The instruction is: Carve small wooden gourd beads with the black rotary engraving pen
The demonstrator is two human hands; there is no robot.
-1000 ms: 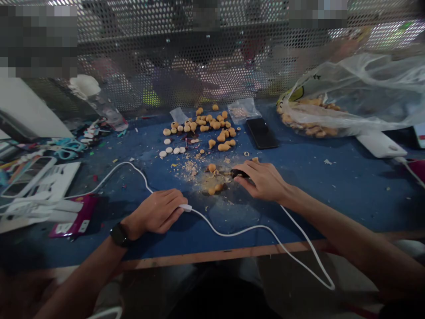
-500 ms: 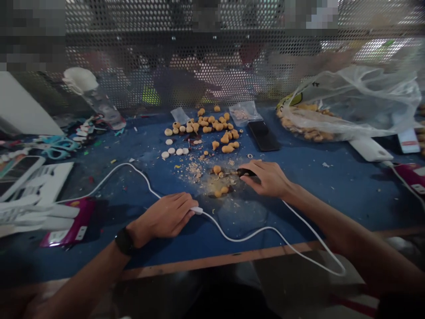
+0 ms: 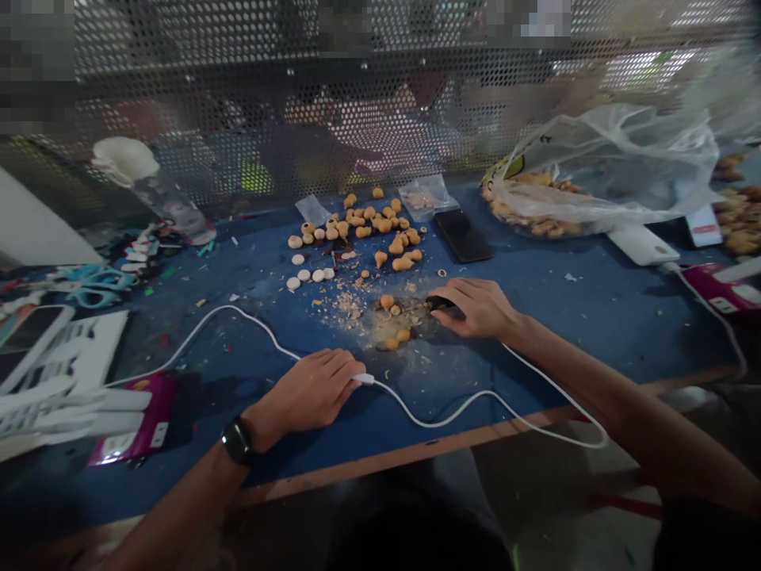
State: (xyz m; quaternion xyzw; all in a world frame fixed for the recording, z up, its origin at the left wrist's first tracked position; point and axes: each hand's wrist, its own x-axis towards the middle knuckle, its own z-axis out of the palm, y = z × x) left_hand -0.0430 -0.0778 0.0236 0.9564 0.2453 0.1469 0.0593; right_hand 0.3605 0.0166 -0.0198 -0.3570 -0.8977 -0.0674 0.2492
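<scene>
My left hand point(image 3: 321, 388) rests on the blue tabletop, fingers closed around a white connector point(image 3: 365, 380) on a white cable point(image 3: 437, 424). In my right hand point(image 3: 479, 308) is a black-handled tool point(image 3: 438, 303); its thin tip points left and is hard to make out. Just left of that tip lies a small tan gourd point(image 3: 387, 301) among pale shavings point(image 3: 350, 303). Nearer to me, another small gourd point(image 3: 397, 339) sits in a dusty patch. The white cable runs from the left, past my left hand, and loops back under my right forearm.
Several small gourds point(image 3: 380, 226) lie behind the hands, with white discs point(image 3: 304, 275) at their left. A black phone point(image 3: 464, 235) and a clear bag of gourds point(image 3: 547, 214) are to the right. Blue scissors point(image 3: 89, 285) and a bottle point(image 3: 172, 206) stand left, before a perforated metal screen point(image 3: 285, 119).
The camera view has shifted slightly, so the table things sit a little differently in frame. Both hands keep their grips and have barely moved over the table.
</scene>
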